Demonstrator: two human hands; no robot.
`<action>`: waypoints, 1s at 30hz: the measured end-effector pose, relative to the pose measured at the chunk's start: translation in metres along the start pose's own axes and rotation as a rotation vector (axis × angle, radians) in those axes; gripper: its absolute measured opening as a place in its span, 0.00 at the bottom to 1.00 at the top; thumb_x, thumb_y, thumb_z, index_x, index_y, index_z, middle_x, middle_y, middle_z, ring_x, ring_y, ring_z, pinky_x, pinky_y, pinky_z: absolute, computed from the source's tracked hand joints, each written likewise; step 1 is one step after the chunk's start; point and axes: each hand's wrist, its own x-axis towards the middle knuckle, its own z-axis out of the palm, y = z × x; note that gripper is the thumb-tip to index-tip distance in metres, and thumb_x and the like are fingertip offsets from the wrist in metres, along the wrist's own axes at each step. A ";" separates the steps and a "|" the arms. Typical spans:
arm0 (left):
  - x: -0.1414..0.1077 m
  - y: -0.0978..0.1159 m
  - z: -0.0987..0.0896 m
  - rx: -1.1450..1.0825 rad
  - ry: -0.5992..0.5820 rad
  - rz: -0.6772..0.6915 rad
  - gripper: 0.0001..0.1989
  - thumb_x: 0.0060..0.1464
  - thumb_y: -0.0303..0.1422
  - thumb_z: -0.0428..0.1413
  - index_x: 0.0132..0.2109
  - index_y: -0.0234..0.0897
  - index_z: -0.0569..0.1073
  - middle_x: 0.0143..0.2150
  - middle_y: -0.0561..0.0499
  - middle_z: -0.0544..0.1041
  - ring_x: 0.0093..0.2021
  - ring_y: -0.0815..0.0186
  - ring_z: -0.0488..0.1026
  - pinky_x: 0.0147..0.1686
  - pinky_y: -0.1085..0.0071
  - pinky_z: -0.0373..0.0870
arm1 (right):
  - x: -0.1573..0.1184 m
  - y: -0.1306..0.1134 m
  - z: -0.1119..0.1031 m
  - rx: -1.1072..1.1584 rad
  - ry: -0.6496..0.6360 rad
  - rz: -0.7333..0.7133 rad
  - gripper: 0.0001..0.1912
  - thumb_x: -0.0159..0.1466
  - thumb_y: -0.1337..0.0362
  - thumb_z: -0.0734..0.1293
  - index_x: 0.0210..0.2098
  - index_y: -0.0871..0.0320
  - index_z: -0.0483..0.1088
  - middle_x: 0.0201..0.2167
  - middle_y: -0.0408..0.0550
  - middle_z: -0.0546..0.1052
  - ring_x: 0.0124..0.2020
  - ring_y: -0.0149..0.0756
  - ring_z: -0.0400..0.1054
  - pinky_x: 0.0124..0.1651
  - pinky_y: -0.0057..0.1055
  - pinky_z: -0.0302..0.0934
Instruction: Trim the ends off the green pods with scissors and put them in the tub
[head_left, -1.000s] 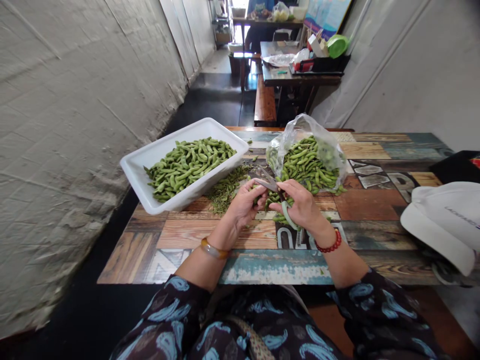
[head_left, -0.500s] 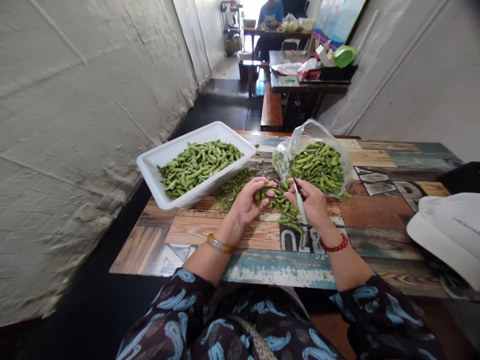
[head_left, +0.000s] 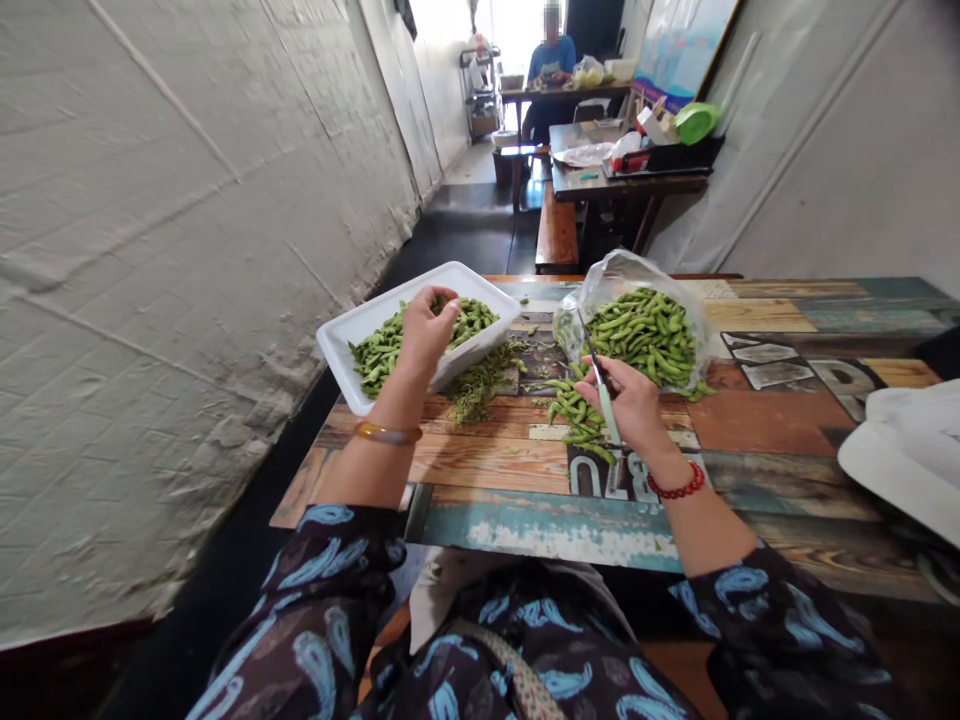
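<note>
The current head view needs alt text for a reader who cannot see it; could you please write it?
A person's left hand is over a white tub of green pods, and the right hand holds scissors near loose pods on a wood-patterned table. Green scraps lie beside the tub, and an open clear bag holds more pods.

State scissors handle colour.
Pale green; the scissors handle shows best in the head view.

Tray pods (head_left: 375,352) partly hidden behind left hand (head_left: 431,325), white cap (head_left: 911,450) cut off at right edge, distant person's (head_left: 551,60) head pixelated, wall poster (head_left: 679,50) cropped at top.
</note>
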 end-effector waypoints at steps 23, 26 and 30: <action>-0.083 -0.013 0.120 0.730 -0.672 0.417 0.09 0.56 0.27 0.52 0.35 0.35 0.78 0.39 0.41 0.76 0.44 0.56 0.70 0.45 0.61 0.66 | 0.010 0.007 -0.010 0.339 0.092 0.265 0.24 0.57 0.50 0.72 0.49 0.56 0.74 0.31 0.41 0.74 0.24 0.28 0.66 0.28 0.26 0.66; -0.087 -0.016 0.114 0.586 -0.634 0.322 0.04 0.53 0.26 0.54 0.34 0.35 0.74 0.35 0.44 0.76 0.38 0.59 0.70 0.41 0.64 0.66 | 0.011 0.004 -0.012 0.344 0.088 0.273 0.25 0.56 0.50 0.73 0.48 0.57 0.74 0.30 0.42 0.74 0.24 0.28 0.66 0.28 0.26 0.65; -0.088 -0.021 0.097 0.079 -0.553 -0.012 0.04 0.51 0.28 0.56 0.37 0.35 0.72 0.28 0.52 0.71 0.29 0.68 0.67 0.31 0.71 0.63 | 0.012 0.001 -0.013 0.347 0.102 0.286 0.25 0.56 0.48 0.73 0.47 0.57 0.74 0.30 0.42 0.74 0.23 0.28 0.66 0.27 0.26 0.64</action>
